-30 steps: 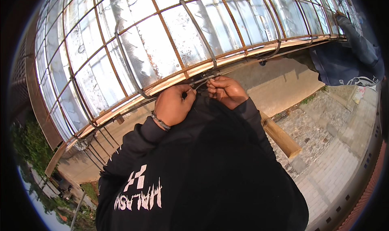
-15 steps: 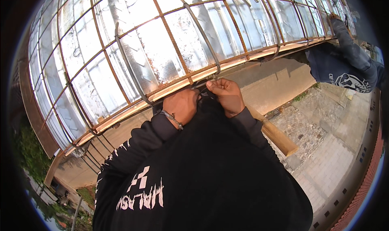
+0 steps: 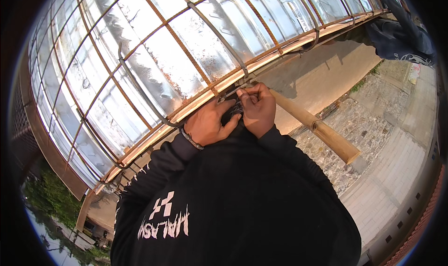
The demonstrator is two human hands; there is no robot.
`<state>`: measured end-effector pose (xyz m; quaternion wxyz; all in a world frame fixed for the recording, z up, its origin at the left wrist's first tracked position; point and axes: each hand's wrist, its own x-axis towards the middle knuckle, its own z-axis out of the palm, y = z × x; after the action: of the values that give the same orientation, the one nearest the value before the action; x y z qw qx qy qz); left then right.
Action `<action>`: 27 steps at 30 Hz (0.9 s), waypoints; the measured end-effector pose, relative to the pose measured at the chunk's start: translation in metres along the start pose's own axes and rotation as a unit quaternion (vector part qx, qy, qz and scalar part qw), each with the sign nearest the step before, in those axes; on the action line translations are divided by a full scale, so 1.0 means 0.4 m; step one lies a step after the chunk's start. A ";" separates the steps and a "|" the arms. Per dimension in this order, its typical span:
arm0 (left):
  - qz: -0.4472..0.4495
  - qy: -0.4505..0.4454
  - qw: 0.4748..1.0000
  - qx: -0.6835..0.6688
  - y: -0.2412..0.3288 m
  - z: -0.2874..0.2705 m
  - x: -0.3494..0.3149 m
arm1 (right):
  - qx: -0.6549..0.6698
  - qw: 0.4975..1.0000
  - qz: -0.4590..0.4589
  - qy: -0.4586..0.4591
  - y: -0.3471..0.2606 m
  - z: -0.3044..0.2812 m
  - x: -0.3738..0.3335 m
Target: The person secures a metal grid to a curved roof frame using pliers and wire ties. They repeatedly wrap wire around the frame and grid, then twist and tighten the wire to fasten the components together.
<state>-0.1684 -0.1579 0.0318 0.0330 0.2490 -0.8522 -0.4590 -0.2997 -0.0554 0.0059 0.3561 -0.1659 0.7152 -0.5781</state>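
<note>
Both hands are close together at the edge of a metal deck, in front of my dark sweatshirt. My left hand (image 3: 208, 122), a bracelet at its wrist, curls its thumb and forefinger around a bundle of thin dark wire (image 3: 237, 109). Beside it, my right hand (image 3: 259, 111) is closed in a pinch just under the wooden edge strip (image 3: 196, 100). What its fingertips hold is too small to make out. Above the hands, a rusty rebar (image 3: 186, 54) reaches the deck edge, and a grey hooked bar (image 3: 217, 33) bends down over the strip.
Rusty bars form a grid over shiny corrugated metal sheets (image 3: 163, 56). A round wooden pole (image 3: 333, 140) slants below on the right, above rough stony ground (image 3: 364, 112). At the far right, another person in a dark blue top (image 3: 396, 37) works along the same edge.
My view has shifted, so the deck sits further left and more of the pole shows. The left hand's thumb has come into view by the wire; my right hand stays pinched.
</note>
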 end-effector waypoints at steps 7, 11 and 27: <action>0.023 -0.007 0.999 -0.041 0.005 -0.017 0.010 | -0.244 0.962 -0.117 -0.031 -0.002 -0.028 0.001; 0.062 0.006 0.997 -0.046 -0.007 -0.009 0.017 | -0.131 0.987 -0.092 -0.006 0.035 -0.006 -0.003; 0.014 -0.010 0.993 -0.120 -0.010 -0.007 0.013 | 0.200 0.979 0.039 -0.018 0.076 -0.007 -0.010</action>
<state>-0.1705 -0.1641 0.0293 0.0604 0.2263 -0.7950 -0.5596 -0.2935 -0.0425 -0.0213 0.4175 -0.0733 0.5842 -0.6921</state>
